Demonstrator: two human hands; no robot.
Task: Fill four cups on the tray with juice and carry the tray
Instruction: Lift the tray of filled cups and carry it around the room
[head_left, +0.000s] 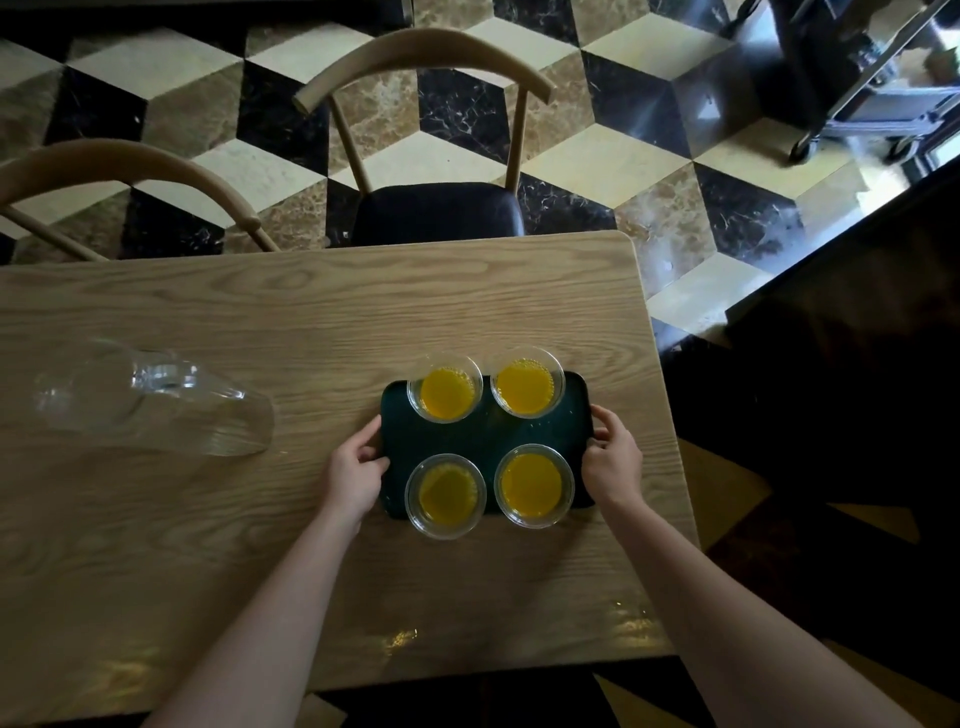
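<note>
Spill risk is your main problem now. Your left hand (358, 475) and right hand (613, 460) each grasp a short edge of the dark green rectangular plastic tray (485, 434), which sits on the light wooden desk (311, 322). All four clear plastic cups of orange juice (447, 392) are filled. Lift unevenly and they slide or slosh. Empty clear glass pitcher (150, 397) lies well left, no obstacle.

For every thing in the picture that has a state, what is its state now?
Four cups: upright on the tray, each holding orange juice.
Tray: flat on the table, gripped at both short sides.
Pitcher: looks empty.
Left hand: closed on the tray's left edge.
Right hand: closed on its right edge.
</note>
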